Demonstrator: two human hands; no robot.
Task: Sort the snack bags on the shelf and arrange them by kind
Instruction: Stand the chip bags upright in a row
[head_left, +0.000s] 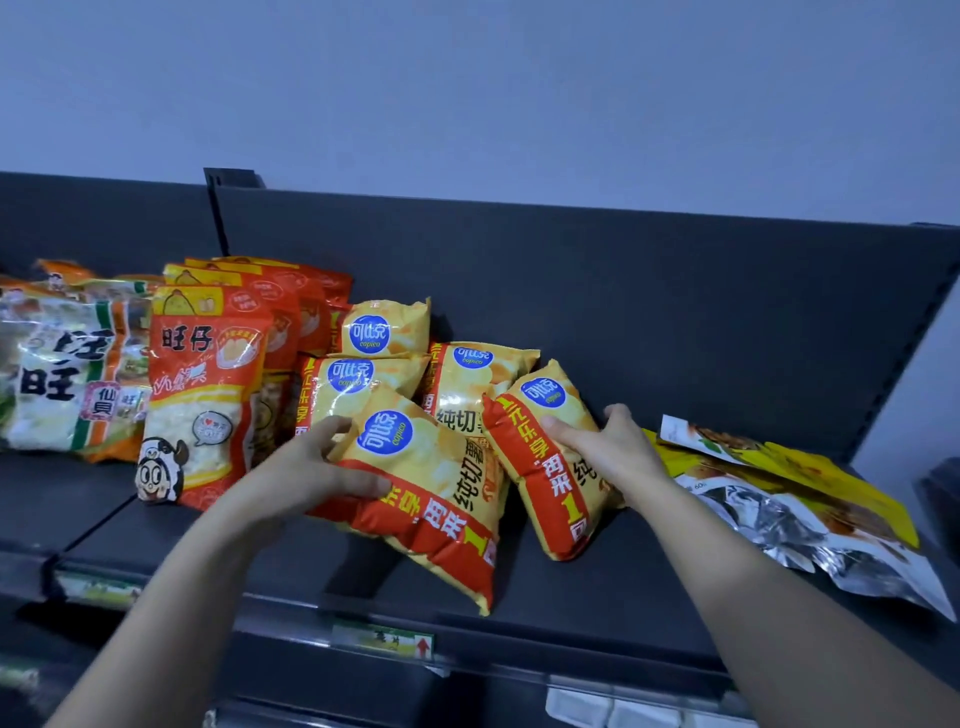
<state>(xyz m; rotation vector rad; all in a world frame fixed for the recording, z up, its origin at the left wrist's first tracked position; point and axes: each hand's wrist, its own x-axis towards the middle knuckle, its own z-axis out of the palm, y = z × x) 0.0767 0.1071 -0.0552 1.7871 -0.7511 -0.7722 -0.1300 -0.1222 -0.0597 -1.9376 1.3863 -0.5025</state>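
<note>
On the dark shelf (675, 587) several yellow chip bags with blue round logos and red bands lie in a loose heap at the middle. My left hand (317, 467) grips the front chip bag (441, 483) by its left edge, thumb on top. My right hand (608, 441) holds a second chip bag (545, 452) at its right side, tilted against the heap. More chip bags (384, 327) lean behind them. A row of red Wangzai bags (202, 384) stands to the left. White rice-cracker bags (57, 379) stand at the far left.
Yellow and silver foil bags (789, 499) lie flat at the right end of the shelf. A dark back panel (623, 286) rises behind everything. Price-tag strips (384, 639) run along the shelf's front edge, with a lower shelf beneath.
</note>
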